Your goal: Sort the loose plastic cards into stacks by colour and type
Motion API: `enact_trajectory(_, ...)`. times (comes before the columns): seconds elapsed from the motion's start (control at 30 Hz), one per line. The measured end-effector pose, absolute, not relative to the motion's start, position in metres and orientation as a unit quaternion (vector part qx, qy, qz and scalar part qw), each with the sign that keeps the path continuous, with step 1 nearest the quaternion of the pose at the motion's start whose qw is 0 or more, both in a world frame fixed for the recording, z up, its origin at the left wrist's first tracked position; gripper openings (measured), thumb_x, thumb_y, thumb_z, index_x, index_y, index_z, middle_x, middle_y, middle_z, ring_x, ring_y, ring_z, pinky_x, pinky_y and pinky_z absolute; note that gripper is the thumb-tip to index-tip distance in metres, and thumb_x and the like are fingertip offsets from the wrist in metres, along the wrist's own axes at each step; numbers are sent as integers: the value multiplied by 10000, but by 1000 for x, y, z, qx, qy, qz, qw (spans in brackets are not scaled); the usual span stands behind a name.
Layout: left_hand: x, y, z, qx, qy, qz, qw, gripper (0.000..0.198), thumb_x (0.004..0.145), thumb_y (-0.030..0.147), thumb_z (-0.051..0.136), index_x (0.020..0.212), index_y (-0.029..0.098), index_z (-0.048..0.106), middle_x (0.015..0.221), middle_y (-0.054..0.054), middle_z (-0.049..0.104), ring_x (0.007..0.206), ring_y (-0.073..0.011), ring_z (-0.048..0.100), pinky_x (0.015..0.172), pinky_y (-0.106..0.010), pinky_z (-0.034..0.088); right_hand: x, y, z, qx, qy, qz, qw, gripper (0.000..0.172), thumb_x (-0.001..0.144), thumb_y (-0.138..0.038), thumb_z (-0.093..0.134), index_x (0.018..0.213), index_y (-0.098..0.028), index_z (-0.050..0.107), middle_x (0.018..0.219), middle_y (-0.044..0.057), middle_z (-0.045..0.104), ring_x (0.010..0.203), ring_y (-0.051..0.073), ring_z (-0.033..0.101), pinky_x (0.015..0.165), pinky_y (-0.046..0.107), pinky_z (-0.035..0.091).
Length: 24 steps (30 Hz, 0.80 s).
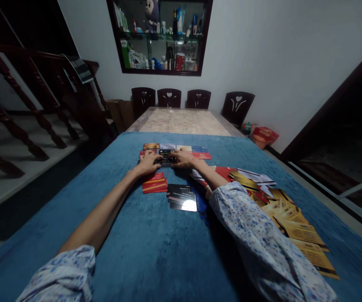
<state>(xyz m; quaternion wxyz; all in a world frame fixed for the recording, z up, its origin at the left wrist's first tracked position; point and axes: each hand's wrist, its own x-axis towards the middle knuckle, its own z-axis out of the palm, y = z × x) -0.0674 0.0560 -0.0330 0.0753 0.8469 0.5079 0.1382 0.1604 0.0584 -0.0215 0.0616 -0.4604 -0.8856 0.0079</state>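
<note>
Both my hands reach far out over a blue cloth (155,247). My left hand (149,162) and my right hand (183,159) meet on a dark card stack (167,159), fingers curled and pressed on its ends. Behind them lies a row of small card stacks: a brownish one (151,146), a pale one (167,146), a cream one (184,148), a blue one (199,149) and a red one (202,155). Closer to me sit a red card stack (154,183) and a black card stack (182,197).
A loose spread of gold, red and white cards (290,218) covers the cloth on the right. Beyond the cloth the bare marble tabletop (181,121) runs to several dark chairs (169,98). A wall cabinet (160,35) hangs above. A stair railing (26,105) stands at left.
</note>
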Motion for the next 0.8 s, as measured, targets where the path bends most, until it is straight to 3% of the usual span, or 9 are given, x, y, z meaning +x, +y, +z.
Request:
enact_trajectory(0.53,-66,45,-26,853,489,173,55,378,822,301,634,1187,240,712,1357,-111,598,1325,-357,380,1043,-569,344,160,43,-10,-469,-881,-11,65,478,874,-437,692,1312,-247,669,1332,109,642,1236,322,498,937,404,436)
enact_trajectory(0.8,-77,32,-25,847,479,227,31,235,879,232,589,1028,226,771,1283,-97,668,1313,-329,409,1061,-561,313,158,29,-9,-438,-890,-16,123,310,909,-287,610,1187,-221,729,1214,92,691,1135,274,529,941,387,407)
